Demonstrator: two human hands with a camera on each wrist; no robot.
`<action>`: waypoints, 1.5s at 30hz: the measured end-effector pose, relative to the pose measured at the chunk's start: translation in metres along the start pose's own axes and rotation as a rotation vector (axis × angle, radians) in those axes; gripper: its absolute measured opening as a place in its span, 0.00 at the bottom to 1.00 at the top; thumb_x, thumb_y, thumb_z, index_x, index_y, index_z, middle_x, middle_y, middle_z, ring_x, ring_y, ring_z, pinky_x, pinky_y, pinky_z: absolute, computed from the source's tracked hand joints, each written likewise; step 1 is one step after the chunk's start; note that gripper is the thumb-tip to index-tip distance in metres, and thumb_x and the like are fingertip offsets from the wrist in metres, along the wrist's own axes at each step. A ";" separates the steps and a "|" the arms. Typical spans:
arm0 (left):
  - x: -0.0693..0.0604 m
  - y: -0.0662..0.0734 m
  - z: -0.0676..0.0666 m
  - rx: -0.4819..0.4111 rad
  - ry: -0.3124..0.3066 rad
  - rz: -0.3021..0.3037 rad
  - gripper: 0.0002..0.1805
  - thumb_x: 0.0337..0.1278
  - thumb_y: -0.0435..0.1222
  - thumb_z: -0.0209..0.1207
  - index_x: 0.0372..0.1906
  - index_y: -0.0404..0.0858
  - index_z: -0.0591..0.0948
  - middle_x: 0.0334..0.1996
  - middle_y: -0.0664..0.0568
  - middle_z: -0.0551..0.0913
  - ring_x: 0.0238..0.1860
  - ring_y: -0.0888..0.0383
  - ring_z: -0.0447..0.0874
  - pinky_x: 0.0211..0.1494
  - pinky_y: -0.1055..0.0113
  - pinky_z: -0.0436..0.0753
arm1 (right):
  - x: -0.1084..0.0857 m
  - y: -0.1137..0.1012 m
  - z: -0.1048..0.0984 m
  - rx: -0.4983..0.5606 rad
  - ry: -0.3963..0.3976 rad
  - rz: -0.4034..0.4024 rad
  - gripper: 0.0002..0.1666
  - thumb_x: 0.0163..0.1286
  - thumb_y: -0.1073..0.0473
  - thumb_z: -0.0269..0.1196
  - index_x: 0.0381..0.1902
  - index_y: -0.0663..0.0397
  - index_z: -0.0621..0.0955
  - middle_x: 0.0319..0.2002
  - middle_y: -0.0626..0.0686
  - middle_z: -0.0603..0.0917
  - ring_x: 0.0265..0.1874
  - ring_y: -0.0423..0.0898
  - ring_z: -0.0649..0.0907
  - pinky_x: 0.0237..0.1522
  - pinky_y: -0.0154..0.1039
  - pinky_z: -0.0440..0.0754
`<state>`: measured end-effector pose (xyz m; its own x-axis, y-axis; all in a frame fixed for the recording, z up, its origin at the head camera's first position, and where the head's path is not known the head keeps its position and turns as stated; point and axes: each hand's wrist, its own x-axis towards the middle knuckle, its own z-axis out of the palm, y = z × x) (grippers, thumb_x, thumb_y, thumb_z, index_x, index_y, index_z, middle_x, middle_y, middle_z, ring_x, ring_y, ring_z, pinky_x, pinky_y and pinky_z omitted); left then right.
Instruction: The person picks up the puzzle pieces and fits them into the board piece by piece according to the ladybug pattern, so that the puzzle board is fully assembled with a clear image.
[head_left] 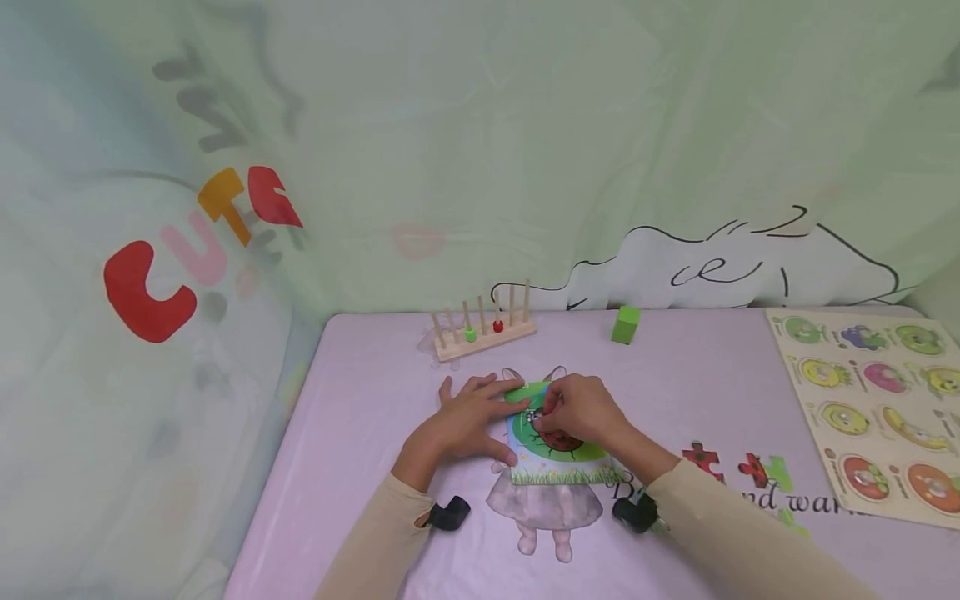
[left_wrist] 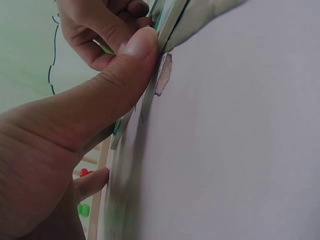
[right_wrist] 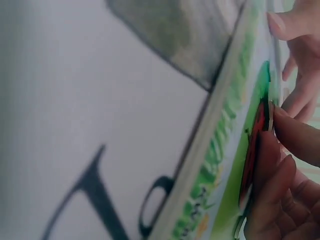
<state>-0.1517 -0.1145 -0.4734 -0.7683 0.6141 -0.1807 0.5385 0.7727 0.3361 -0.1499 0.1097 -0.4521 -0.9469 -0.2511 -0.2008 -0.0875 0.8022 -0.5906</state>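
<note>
Ladybug puzzle board (head_left: 555,477) on the near side of the peg rack (head_left: 487,340), both hands on it
Left hand (head_left: 468,421) is spread out, touching the edge; right hand (head_left: 588,408) is pinching a thin puzzle piece (right_wrist: 271,116), mostly lost behind the fingers, print unreadable. Loose pieces (head_left: 701,458) lie right of the rack, nearer the person; the right sleeve (head_left: 738,533) seems to cover part of one.

The head view is evenly bright, both wrist views dimmer. Near seven o'clock, the right wrist view's lettering (right_wrist: 88,183) blurs.
</note>
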 end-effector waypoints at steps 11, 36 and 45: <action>0.001 0.001 -0.001 0.012 -0.006 0.000 0.48 0.43 0.66 0.70 0.75 0.66 0.68 0.81 0.68 0.55 0.82 0.50 0.50 0.71 0.21 0.45 | 0.004 0.009 -0.015 -0.025 -0.012 -0.018 0.15 0.57 0.47 0.77 0.25 0.47 0.84 0.25 0.46 0.83 0.28 0.44 0.78 0.27 0.36 0.75; 0.011 0.009 0.004 -0.021 0.141 -0.082 0.27 0.57 0.59 0.68 0.63 0.65 0.81 0.73 0.70 0.70 0.70 0.54 0.68 0.69 0.24 0.52 | 0.001 0.019 -0.020 -0.152 -0.062 -0.262 0.20 0.59 0.48 0.77 0.46 0.51 0.91 0.48 0.52 0.88 0.49 0.54 0.83 0.52 0.52 0.82; 0.012 0.008 0.006 -0.035 0.169 -0.108 0.19 0.63 0.55 0.66 0.58 0.63 0.85 0.71 0.72 0.73 0.72 0.55 0.69 0.70 0.26 0.53 | -0.008 0.010 -0.010 -0.348 -0.054 -0.255 0.26 0.59 0.40 0.74 0.53 0.41 0.89 0.54 0.54 0.89 0.47 0.59 0.87 0.36 0.43 0.83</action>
<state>-0.1545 -0.1000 -0.4780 -0.8698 0.4897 -0.0610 0.4396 0.8249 0.3553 -0.1464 0.1249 -0.4483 -0.8645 -0.4859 -0.1290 -0.4248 0.8433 -0.3293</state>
